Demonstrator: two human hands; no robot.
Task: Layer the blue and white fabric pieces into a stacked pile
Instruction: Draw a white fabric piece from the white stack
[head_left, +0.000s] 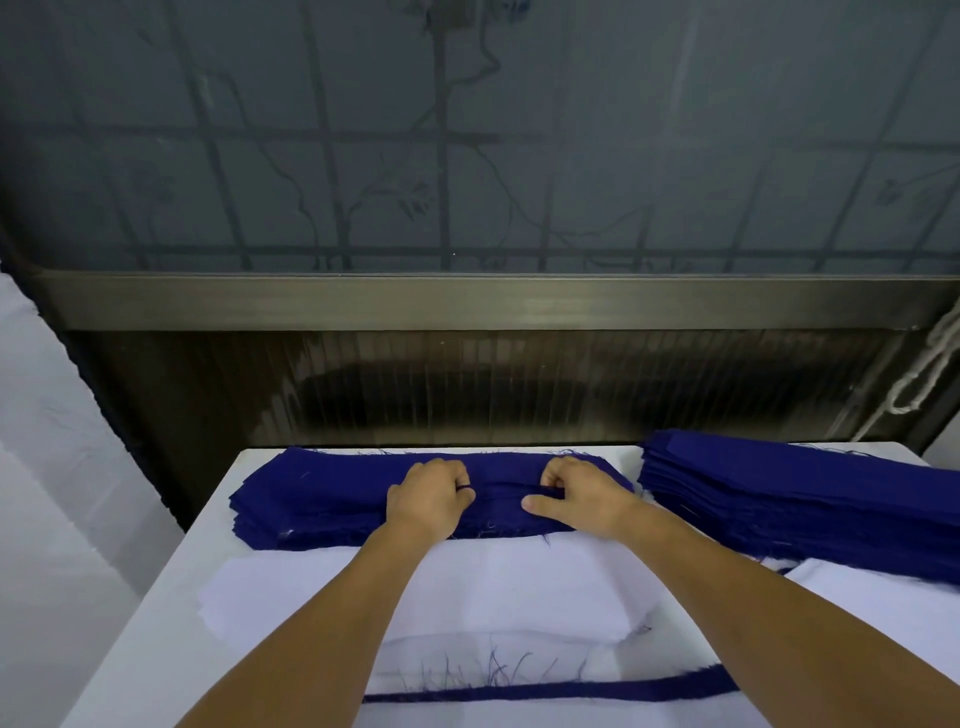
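Observation:
A stack of dark blue fabric pieces (311, 499) lies across the far part of the white table (171, 623). My left hand (428, 496) and my right hand (576, 493) are both on top of its middle, fingers curled and pinching a raised fold of the top blue piece between them. In front of that stack lies a pile of white fabric pieces (493, 587), partly under my forearms. A layered blue and white pile (545, 688) shows at the near edge, with a blue strip and loose threads peeking out.
A second, taller stack of blue pieces (805, 499) sits at the right, running off the frame. A dark metal-framed window wall (467, 301) stands right behind the table. White cloth (52, 467) hangs at the left.

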